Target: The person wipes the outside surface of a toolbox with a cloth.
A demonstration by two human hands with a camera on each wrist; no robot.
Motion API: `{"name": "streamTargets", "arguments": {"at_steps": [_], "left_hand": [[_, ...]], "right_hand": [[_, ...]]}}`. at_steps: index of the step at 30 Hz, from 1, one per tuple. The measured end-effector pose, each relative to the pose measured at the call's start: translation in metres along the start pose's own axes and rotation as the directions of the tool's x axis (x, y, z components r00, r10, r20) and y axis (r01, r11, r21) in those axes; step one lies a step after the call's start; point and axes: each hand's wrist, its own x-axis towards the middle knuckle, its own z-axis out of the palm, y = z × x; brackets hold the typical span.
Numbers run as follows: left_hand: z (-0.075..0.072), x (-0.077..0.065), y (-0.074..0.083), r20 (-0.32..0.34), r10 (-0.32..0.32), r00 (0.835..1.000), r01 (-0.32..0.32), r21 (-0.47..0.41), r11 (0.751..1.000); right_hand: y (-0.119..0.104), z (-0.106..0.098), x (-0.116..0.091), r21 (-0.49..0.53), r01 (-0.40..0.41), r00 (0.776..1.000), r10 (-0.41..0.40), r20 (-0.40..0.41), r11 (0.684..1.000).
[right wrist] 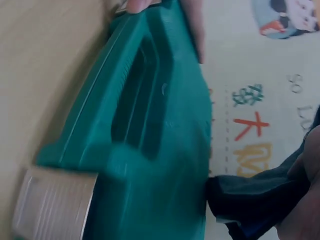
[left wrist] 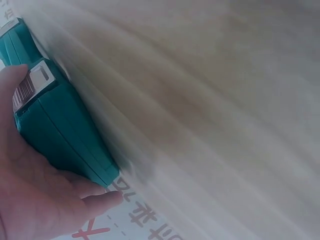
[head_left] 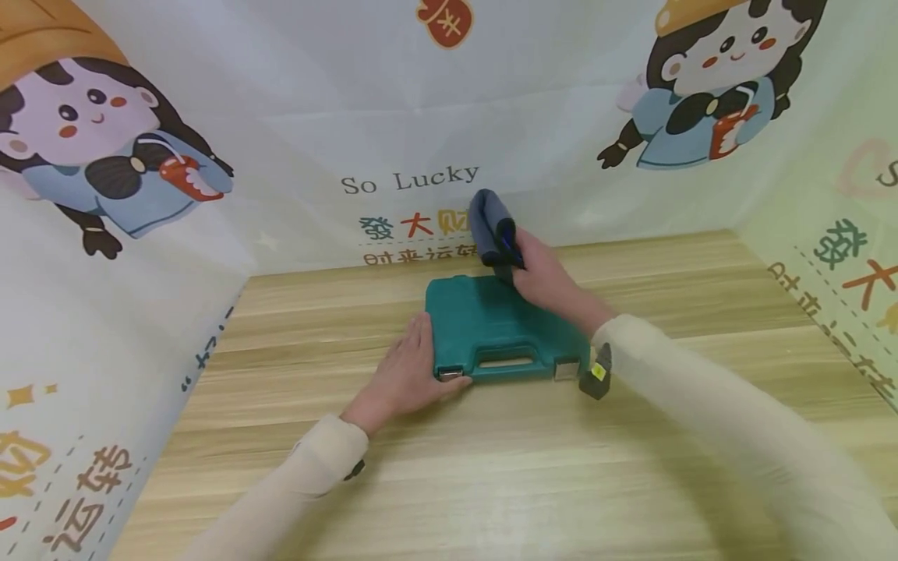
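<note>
A green plastic carrying case (head_left: pixel 501 319) with a handle and two metal latches lies flat on the wooden table. My left hand (head_left: pixel 407 372) rests against its left side, fingers straight along the edge. In the left wrist view, the thumb of that hand (left wrist: pixel 37 195) touches a latch (left wrist: pixel 34 85). Above the case's far edge, my right hand (head_left: pixel 543 273) grips a folded blue-grey cloth (head_left: pixel 489 226) with dark edging. A dark end of the cloth (right wrist: pixel 250 197) hangs beside the case in the right wrist view.
Light wood tabletop (head_left: pixel 302 475) surrounds the case. Behind it stands a white printed backdrop (head_left: pixel 309 140) with cartoon figures and lettering, and similar sheets enclose both sides. A small dark device (head_left: pixel 596 376) sits at the right wrist.
</note>
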Motion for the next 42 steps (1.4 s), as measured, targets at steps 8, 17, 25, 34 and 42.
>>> {"name": "streamTargets", "arguments": {"at_steps": [8, 17, 25, 34, 42], "left_hand": [[0.001, 0.004, 0.004, 0.015, -0.020, 1.000, 0.020, 0.019, 1.000], [-0.003, 0.004, 0.009, 0.051, -0.042, 0.998, 0.038, 0.073, 0.997], [-0.006, 0.001, 0.006, 0.054, -0.057, 0.997, 0.052, 0.080, 0.995], [-0.004, 0.003, 0.009, 0.055, -0.057, 0.997, 0.053, 0.072, 0.996], [-0.004, 0.005, 0.011, 0.071, -0.063, 0.995, 0.059, 0.062, 0.996]], "right_hand": [[-0.005, 0.050, 0.022, -0.347, 0.149, 0.960, -0.050, 0.276, 0.926], [-0.018, 0.079, 0.023, -0.620, 0.224, 0.847, 0.164, 0.505, 0.752], [-0.030, 0.083, 0.023, -0.672, 0.277, 0.829, 0.182, 0.528, 0.687], [-0.025, 0.076, 0.023, -0.687, 0.346, 0.811, 0.165, 0.561, 0.639], [-0.011, 0.063, 0.025, -0.653, 0.373, 0.788, 0.146, 0.598, 0.660]]}}
